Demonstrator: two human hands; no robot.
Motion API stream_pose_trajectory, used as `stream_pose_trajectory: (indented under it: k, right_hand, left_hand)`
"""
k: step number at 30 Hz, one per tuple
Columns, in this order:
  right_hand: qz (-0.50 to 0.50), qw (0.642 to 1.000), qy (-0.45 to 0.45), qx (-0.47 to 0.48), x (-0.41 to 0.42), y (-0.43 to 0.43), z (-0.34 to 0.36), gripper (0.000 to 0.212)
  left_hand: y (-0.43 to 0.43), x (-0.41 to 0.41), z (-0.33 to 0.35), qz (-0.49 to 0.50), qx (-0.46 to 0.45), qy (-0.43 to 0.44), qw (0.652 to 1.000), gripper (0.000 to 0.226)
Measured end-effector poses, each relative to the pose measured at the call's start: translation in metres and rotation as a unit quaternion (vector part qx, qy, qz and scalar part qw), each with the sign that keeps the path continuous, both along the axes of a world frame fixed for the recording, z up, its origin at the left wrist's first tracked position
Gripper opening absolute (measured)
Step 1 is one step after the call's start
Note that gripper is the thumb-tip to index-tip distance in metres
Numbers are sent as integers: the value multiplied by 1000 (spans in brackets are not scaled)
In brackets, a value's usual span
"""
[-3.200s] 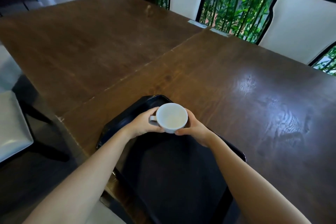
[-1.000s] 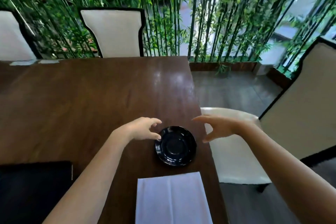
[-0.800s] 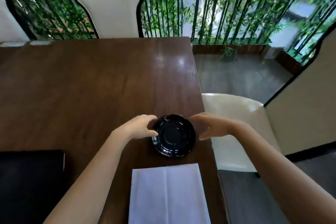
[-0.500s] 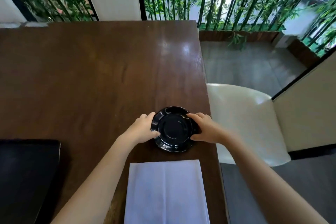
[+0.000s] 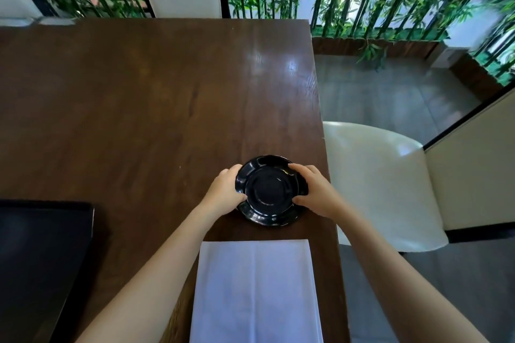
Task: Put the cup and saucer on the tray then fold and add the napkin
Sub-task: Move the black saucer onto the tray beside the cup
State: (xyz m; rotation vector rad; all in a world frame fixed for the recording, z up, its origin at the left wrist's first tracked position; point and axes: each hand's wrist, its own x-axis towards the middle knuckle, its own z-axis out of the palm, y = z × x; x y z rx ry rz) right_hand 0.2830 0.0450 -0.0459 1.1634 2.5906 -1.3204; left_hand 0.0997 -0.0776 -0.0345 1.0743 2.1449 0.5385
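Saucer (image 5: 269,192) sits at lower centre of the frame, near the right edge of the table (image 5: 139,108). Left hand (image 5: 224,191) and right hand (image 5: 315,191) are curled onto its opposite rims, gripping it; whether it is lifted cannot be told. Tray (image 5: 41,253) lies at lower left, well apart. Cup is not in view. Napkin (image 5: 255,291) lies flat just below the saucer. Remaining, by judgement: move saucer to tray, fold and add napkin.

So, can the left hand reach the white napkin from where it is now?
Probably yes. The left hand grips the black saucer, and the white napkin lies flat just nearer, uncovered; it must release the saucer first.
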Motion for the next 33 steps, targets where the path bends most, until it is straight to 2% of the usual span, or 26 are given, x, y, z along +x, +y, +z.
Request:
stream_pose_trajectory:
  k: [8,18,28,33]
  right_hand:
    - [-5,1000,19,2,-7,-4,18,80]
    - [13,998,53,34,-38,-32,88,83]
    - [96,991,76,49,-114,-102,157,81]
    - [144,984,94,40,-168,-150,168,81]
  left_hand:
    - [-15,-7,17,42,60,-40,997,46]
    - [-55,-40,74,65,112,-49,990,66]
    - [-156,-100,138,128,185,-69,972,60]
    - [-226,-135,154,184,195,-78,960,68]
